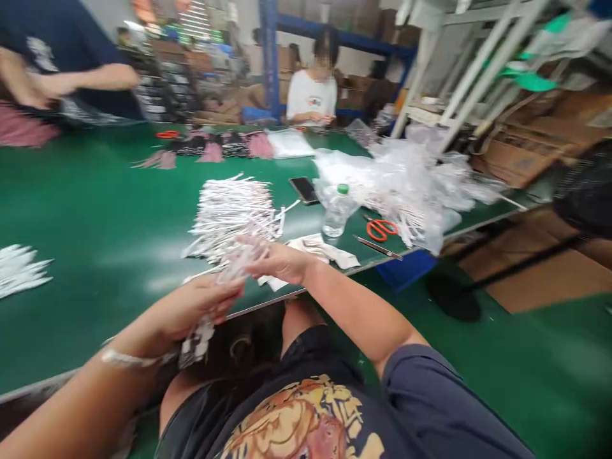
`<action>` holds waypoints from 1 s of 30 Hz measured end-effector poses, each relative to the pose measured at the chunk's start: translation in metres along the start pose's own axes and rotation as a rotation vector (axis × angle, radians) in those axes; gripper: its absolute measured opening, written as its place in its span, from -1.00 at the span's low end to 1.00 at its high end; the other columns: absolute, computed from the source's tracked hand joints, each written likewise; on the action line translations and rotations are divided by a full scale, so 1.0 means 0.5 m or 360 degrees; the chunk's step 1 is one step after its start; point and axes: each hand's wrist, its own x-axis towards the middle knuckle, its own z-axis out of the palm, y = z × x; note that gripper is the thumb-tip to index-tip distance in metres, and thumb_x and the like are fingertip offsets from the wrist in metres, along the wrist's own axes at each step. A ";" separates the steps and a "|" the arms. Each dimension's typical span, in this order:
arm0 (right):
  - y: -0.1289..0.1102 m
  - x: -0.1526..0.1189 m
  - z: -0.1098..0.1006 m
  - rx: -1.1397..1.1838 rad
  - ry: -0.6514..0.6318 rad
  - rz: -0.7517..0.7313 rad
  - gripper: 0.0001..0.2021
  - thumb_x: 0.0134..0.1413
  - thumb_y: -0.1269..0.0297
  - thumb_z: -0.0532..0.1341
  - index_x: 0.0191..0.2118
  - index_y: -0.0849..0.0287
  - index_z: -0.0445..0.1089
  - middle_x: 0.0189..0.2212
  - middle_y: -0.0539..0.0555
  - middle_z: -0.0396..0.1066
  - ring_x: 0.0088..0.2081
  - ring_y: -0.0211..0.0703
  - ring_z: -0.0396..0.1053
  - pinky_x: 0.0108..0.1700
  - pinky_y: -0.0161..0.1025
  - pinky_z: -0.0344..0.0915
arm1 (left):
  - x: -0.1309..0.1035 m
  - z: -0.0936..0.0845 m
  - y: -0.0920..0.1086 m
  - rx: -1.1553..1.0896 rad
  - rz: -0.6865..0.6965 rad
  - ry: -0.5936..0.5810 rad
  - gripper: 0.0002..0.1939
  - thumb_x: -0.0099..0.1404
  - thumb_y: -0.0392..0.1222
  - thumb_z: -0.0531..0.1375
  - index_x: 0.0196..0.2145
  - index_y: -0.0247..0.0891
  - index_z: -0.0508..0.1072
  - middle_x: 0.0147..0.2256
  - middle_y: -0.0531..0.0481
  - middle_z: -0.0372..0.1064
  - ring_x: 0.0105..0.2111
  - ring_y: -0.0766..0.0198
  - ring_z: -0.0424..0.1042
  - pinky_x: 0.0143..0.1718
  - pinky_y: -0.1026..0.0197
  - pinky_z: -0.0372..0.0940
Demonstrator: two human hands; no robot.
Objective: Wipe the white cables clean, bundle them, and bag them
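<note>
Near the table's front edge, my left hand [203, 303] is closed around a bundle of thin whitish strips [197, 341], whose ends hang out below the fist. My right hand [282, 261] pinches the upper part of the same bundle, fingers blurred by motion. Just beyond both hands lies a wide pile of white strips [234, 210], which look like narrow cords or straps, laid side by side. A crumpled white cloth-like piece [325, 248] rests on the table beside my right wrist. What exactly the strips are is too blurred to tell.
On the green table [119, 191] are a phone [305, 190], a clear bottle [337, 213], orange-handled scissors [381, 229], a pen-like tool [377, 247] and plastic bags [406, 172]. Another white bundle [21, 271] lies left. Two people are across the table. A black stand [454, 296] is right.
</note>
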 end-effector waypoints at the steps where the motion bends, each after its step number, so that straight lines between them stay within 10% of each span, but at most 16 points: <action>1: 0.015 0.005 0.002 0.0168 -0.0036 0.0040 -0.22 -0.37 0.09 0.46 0.09 0.03 0.26 -0.12 0.07 0.47 -0.15 -0.11 0.44 -0.24 -0.26 0.36 | -0.006 0.007 -0.009 -0.0130 -0.0012 -0.0019 -0.61 0.11 0.13 0.23 -0.54 -0.26 0.31 -0.69 0.18 0.01 -0.68 0.48 -0.06 -0.64 0.35 0.01; 8: 0.068 0.044 0.037 0.0415 -0.0028 -0.0002 -0.66 -0.04 0.00 0.27 -0.19 0.11 0.45 -0.23 0.04 0.51 -0.16 -0.16 0.43 -0.04 -0.17 0.31 | -0.005 0.030 -0.037 -0.0496 -0.0112 0.0071 -0.65 0.05 0.01 0.31 -0.43 -0.34 0.36 -0.69 0.19 0.03 -0.69 0.52 -0.04 -0.67 0.40 -0.04; 23: -0.034 0.114 0.007 0.0435 0.0322 -0.0147 -0.57 0.18 -0.05 0.02 -0.42 0.18 0.44 -0.34 0.08 0.53 -0.20 -0.18 0.46 -0.04 -0.18 0.32 | -0.014 -0.023 -0.041 -0.0410 -0.0042 0.0136 -0.61 0.07 0.02 0.30 -0.24 -0.32 0.44 -0.65 0.19 -0.01 -0.67 0.50 -0.06 -0.67 0.40 -0.06; 30: -0.074 0.114 0.001 0.0318 0.0399 -0.0163 -0.63 0.19 -0.04 0.02 -0.31 0.14 0.40 -0.28 0.08 0.52 -0.16 -0.15 0.46 0.02 -0.06 0.30 | 0.006 -0.032 -0.036 -0.0248 0.0649 0.1361 -0.59 0.20 0.14 0.15 -0.21 -0.28 0.44 -0.50 0.04 0.35 -0.55 0.40 0.33 -0.47 0.33 0.26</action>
